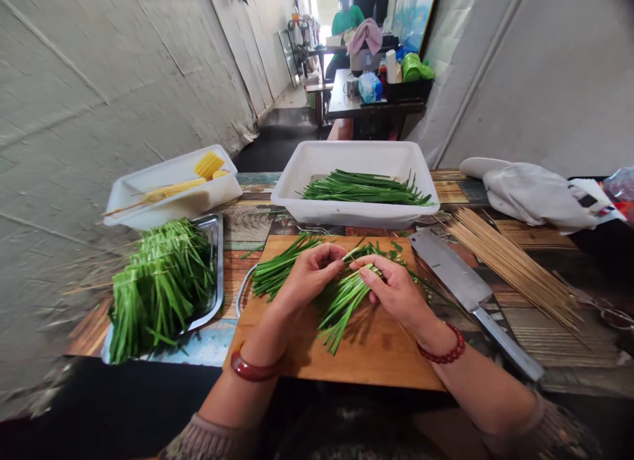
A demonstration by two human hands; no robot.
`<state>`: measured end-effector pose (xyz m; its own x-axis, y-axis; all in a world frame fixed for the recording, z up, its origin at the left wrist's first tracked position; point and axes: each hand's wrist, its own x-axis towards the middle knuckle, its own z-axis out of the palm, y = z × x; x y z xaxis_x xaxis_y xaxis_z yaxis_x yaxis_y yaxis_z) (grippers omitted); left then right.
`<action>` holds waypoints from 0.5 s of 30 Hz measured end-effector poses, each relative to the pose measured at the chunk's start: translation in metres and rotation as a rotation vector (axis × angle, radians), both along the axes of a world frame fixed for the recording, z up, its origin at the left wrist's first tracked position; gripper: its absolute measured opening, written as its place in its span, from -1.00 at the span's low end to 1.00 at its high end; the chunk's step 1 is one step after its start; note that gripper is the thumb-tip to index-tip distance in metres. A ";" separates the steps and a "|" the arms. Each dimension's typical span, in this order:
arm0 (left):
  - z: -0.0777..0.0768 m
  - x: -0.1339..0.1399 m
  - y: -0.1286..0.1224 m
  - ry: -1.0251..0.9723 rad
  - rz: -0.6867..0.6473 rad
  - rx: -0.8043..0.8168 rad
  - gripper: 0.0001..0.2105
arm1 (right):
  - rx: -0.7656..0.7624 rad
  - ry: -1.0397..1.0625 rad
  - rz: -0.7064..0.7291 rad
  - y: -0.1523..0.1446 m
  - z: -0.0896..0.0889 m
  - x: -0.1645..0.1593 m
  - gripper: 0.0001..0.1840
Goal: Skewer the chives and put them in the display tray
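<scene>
Over the wooden cutting board (277,361), my left hand (314,270) is closed, thumb and forefinger pinching at the pale end of a garlic chive stalk (352,253). Beside it, my right hand (393,288) is closed on a bunch of garlic chives (341,308) whose green ends hang down to the left. A thin skewer seems to run between the fingertips, but it is mostly hidden. Another heap of cut chives (277,272) lies on the board left of my left hand. Chopped bits are scattered behind my right hand.
On the left, skewered chives (158,282) fill a metal tray (216,275). Behind stand a white tub (347,212) of chives and a tub (218,195) with skewered corn. A cleaver (453,268) and bamboo skewers (510,262) lie right. A person (347,19) is far back.
</scene>
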<state>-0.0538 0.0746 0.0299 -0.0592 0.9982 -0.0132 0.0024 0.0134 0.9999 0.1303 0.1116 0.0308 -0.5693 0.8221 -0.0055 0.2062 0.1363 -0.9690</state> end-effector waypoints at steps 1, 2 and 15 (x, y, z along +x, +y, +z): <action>-0.001 0.001 -0.001 -0.002 0.001 0.000 -0.79 | 0.020 -0.010 0.003 0.000 0.000 0.000 -0.68; -0.002 0.002 -0.002 -0.007 0.001 -0.001 -0.78 | 0.042 -0.017 0.003 0.000 0.000 0.000 -0.67; -0.003 0.003 -0.005 -0.101 0.042 0.014 -0.79 | 0.148 -0.070 -0.009 -0.003 -0.007 0.000 -0.65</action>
<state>-0.0511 0.0691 0.0265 -0.0998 0.9950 -0.0076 -0.0990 -0.0023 0.9951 0.1305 0.1090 0.0238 -0.5646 0.8218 0.0769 0.2743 0.2747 -0.9216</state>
